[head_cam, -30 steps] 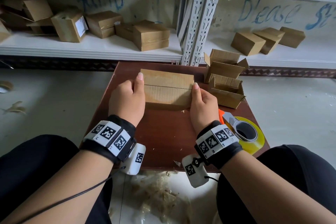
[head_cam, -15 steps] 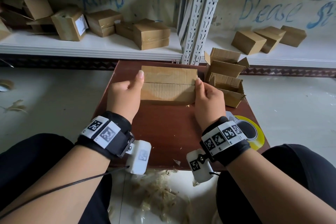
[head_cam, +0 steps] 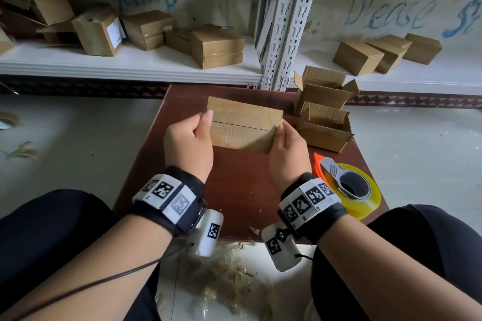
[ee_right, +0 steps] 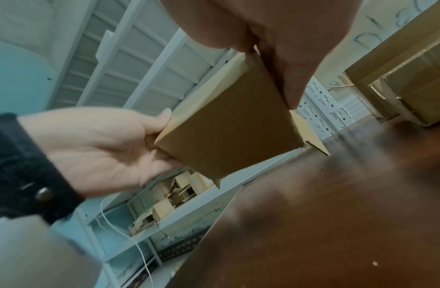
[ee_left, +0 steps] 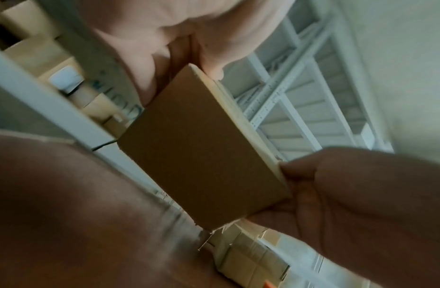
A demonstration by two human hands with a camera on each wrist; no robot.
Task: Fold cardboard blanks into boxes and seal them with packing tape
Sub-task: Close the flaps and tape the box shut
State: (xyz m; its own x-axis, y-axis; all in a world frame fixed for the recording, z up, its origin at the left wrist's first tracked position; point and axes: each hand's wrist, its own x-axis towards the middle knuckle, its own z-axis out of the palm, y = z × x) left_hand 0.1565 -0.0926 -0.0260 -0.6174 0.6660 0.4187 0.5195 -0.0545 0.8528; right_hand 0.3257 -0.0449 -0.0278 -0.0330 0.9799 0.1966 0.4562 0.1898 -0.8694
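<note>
Plain brown box (head_cam: 243,125), flaps meeting in a seam, above the table (head_cam: 234,190); left hand (head_cam: 189,144) and right hand (head_cam: 288,154) grip its ends.

Matt brown cardboard box (head_cam: 245,125); glossy dark wooden table (head_cam: 234,190).

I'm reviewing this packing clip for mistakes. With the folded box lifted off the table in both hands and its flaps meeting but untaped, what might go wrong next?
1. The box is gripped only at its ends by the left hand and right hand; the untaped flap seam may spring open if either lets go.
2. The tape roll lies at the table edge by the right wrist and might get knocked off.
3. Two open boxes stand close by; the held box may bump them.
</note>
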